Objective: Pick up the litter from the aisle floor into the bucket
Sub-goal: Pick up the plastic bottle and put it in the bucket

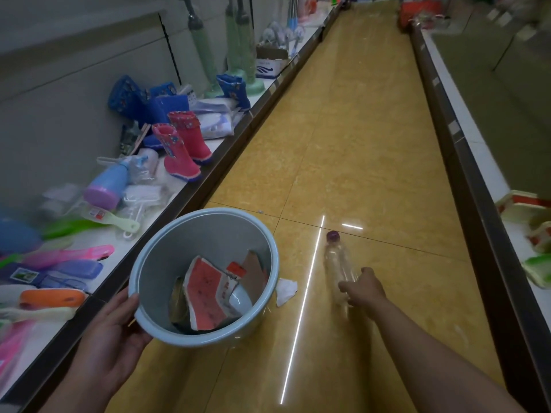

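My left hand [114,332] grips the near rim of a pale blue bucket [155,263], held tilted above the floor. Inside lie a red-and-white torn wrapper [208,293], brown cardboard and other scraps. A clear plastic bottle [338,263] with a purple cap lies on the yellow aisle floor, pointing away from me. My right hand [362,289] reaches down to the bottle's near part, fingers curled around its side; how firm the grip is stays unclear. A crumpled white paper [286,290] lies on the floor just right of the bucket.
A low shelf [185,201] on the left carries pink and blue rubber boots, bottles, brushes and plastic goods. Another shelf edge [465,162] bounds the aisle on the right. The yellow tiled floor [351,129] runs far ahead between them.
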A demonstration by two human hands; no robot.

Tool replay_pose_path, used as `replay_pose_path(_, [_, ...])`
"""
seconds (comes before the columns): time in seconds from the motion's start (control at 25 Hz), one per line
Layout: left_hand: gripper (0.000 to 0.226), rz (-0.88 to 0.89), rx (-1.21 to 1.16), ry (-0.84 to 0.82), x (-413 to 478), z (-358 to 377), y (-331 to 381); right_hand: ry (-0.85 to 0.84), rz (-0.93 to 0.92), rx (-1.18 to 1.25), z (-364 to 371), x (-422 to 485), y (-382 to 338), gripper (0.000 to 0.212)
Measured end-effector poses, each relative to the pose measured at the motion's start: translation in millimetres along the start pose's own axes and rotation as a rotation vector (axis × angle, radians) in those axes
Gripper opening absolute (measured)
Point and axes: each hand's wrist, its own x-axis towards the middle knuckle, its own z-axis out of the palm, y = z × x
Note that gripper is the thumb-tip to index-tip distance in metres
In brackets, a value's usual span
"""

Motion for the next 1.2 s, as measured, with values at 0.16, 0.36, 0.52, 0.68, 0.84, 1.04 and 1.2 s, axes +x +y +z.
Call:
replay_pose_path(0.16, [0.032, 0.000, -0.006, -0.018, 0, 3, 2, -0.092, -0.120, 0.388, -31, -30, -33, 0.076])
replay_pose_path(0.36, [0.033, -0.023, -0.053, -0.021, 2, 4, 2, -0.175, -0.463, 0.450, -80, -102, -103, 0.057])
replay_pose_path(0.52, [0.031, -0.063, -0.082, -0.027, 1, 11, 2, -0.175, -0.751, 0.113, -94, -172, -151, 0.065])
replay_pose_path(0.68, [0.027, -0.077, -0.082, -0.016, -1, 18, 4, -0.168, -0.914, -0.425, -62, -215, -180, 0.073])
replay_pose_path(0.84, [0.029, -0.063, -0.078, 0.000, 3, 17, 3, -0.111, -1.022, -0.794, 11, -203, -193, 0.062])
replay_pose_path(1.04, [0.026, -0.070, -0.093, 0.007, 5, 18, 2, -0.158, -1.028, -0.971, 71, -160, -189, 0.050])
replay_pose_path(1.2, [0.022, -0.058, -0.093, 0.033, 8, 21, 2, -0.220, -0.995, -1.076, 79, -148, -193, 0.051])
